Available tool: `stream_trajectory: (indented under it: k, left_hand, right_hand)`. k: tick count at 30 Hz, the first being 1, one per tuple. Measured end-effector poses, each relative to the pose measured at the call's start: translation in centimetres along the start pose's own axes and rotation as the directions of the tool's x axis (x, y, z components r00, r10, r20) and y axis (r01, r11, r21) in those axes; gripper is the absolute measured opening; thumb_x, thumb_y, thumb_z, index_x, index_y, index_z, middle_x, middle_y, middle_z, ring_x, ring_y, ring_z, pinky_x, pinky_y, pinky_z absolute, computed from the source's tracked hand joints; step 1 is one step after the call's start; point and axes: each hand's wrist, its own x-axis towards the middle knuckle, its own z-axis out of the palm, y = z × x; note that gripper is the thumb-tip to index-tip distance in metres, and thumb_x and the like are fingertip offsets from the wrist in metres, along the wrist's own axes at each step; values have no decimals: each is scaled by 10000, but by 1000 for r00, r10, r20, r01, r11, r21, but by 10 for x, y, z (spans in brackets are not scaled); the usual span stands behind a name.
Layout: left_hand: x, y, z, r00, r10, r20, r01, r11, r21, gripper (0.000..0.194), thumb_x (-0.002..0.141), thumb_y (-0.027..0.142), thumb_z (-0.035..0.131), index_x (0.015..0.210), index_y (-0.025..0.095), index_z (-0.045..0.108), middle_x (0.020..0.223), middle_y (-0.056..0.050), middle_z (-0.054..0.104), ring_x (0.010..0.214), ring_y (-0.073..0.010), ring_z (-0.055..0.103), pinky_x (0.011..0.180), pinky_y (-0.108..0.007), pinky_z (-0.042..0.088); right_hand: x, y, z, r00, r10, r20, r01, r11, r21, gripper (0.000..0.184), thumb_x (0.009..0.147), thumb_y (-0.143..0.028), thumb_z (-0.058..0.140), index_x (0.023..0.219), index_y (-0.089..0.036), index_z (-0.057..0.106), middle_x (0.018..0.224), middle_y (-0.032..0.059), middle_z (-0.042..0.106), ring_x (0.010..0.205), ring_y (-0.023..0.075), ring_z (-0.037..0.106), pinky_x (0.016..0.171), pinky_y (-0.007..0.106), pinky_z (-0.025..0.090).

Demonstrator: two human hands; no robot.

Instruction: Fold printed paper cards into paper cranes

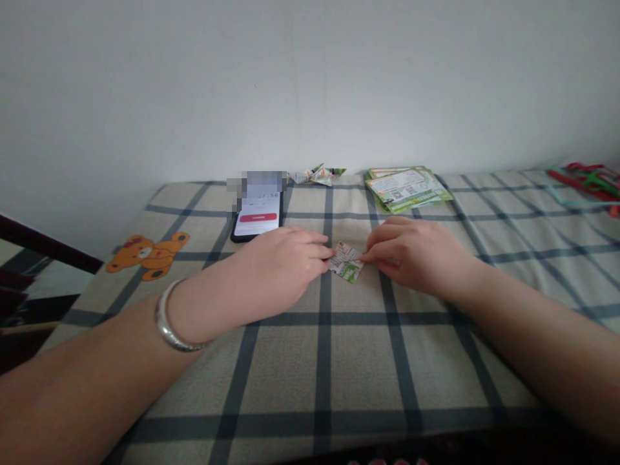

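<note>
A small folded piece of printed paper (347, 263), white and green, lies on the checked tablecloth between my hands. At its left corner are the fingertips of my left hand (290, 261), closed on the edge with the thumb hidden; a silver bangle circles that wrist. My right hand (411, 252) pinches the right corner between thumb and fingers. Behind the paper, by the wall, sit several folded paper shapes (325, 174) with similar print. To their right is a stack of green-and-white printed leaflets (407, 188).
A phone (258, 216) with a lit screen lies beyond my left hand. An orange bear figure (148, 255) is on the cloth at left. Red and green items (593, 181) lie at the far right. The checked tablecloth (363, 361) meets a white wall (310, 84).
</note>
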Motion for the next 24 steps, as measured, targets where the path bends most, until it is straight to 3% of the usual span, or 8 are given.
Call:
stream_trajectory:
  k: [4,13,19,24]
  left_hand:
    - [0,-2,-1,1000,13,26,-13,1000,-23,381,879,130,452,1190,139,673,1282,-50,648,1228,-225,568,1091,-390,439]
    - [1,6,-5,997,-18,75,19,1000,-7,379,890,174,462,1200,87,661,1285,-93,642,1246,-226,559,1138,-381,384]
    - [2,5,-6,995,-71,75,77,994,-74,372,852,154,496,1173,115,679,1248,-75,667,1220,-221,576,1094,-367,433]
    - [4,11,-4,994,-105,22,106,991,-82,286,856,142,487,1001,126,733,1117,-78,717,1091,-230,637,970,-384,523]
  right_hand:
    - [-3,8,2,1000,6,-5,-5,992,126,252,820,-124,594,924,-274,767,985,-24,727,874,170,646,769,312,486]
    - [-2,7,1,1000,28,5,-28,996,83,242,808,-134,591,891,-275,769,964,-21,716,843,182,652,723,326,490]
    - [-1,8,7,998,48,-32,-42,984,175,211,818,-142,569,854,-238,753,943,12,699,860,181,625,771,327,479]
    - [5,2,13,990,116,-79,-95,970,223,182,785,-92,548,767,-192,699,838,35,660,819,179,582,763,312,457]
